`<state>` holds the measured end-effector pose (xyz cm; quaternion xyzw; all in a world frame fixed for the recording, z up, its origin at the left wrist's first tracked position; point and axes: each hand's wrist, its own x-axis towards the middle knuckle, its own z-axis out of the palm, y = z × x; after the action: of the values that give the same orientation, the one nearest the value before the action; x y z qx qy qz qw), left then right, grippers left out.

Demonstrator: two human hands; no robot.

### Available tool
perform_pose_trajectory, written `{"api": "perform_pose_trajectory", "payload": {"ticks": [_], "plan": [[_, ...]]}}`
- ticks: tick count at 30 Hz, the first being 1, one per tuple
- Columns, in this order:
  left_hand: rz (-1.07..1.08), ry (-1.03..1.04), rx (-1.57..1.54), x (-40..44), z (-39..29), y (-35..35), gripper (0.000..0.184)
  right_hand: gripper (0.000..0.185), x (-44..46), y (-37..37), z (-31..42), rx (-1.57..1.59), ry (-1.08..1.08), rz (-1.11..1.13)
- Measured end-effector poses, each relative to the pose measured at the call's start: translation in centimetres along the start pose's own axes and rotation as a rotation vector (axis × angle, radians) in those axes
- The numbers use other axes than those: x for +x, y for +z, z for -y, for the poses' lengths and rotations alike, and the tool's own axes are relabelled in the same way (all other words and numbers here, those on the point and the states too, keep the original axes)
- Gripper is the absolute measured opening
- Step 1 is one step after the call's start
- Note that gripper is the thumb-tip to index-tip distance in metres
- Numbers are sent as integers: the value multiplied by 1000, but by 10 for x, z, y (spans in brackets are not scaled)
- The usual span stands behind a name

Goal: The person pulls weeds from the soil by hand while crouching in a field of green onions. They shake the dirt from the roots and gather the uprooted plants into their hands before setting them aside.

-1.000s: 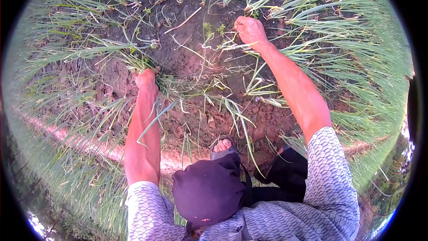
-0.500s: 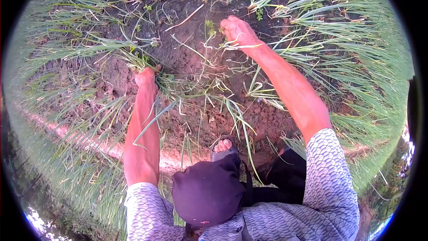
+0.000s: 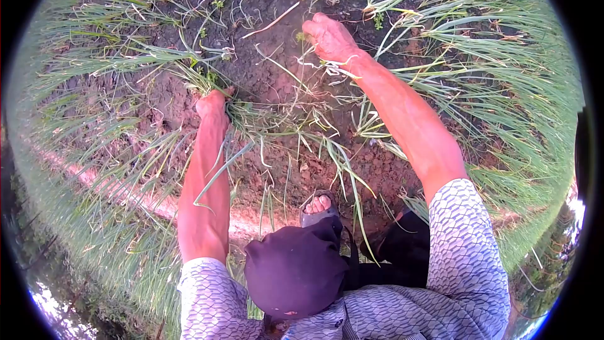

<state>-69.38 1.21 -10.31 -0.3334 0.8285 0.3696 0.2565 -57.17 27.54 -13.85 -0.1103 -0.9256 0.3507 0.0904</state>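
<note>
My left hand [image 3: 212,102] is closed around a bunch of pulled weeds [image 3: 202,80]. Thin green stems stick out above the fist, and more trail from its right side over the soil. My right hand [image 3: 330,39], farther up and to the right, has its fingers pinched together low over the ground. A small wispy weed [image 3: 301,36] shows at its fingertips; the grip itself is partly hidden by the hand. A pale, withered leaf [image 3: 333,68] lies across the right wrist. Onion plants [image 3: 371,123] stand in the soil close to the right forearm.
Dense rows of onion plants [image 3: 503,56] spread on both sides, with more along the far edge. A dry stalk [image 3: 272,20] lies on the dark soil [image 3: 264,82]. A sandalled foot [image 3: 319,204] rests near the lower middle, beside a dark cap [image 3: 296,271].
My right hand has shifted slightly left and up, and the small weed is now right at its fingertips. My left hand stays closed on its bunch. The view has moved a little.
</note>
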Motion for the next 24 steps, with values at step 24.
{"api": "perform_pose_trajectory", "payload": {"ticks": [24], "plan": [[95,87,-178,49,30,8,29,23,-52,-44,7,-111,-119,349]]}}
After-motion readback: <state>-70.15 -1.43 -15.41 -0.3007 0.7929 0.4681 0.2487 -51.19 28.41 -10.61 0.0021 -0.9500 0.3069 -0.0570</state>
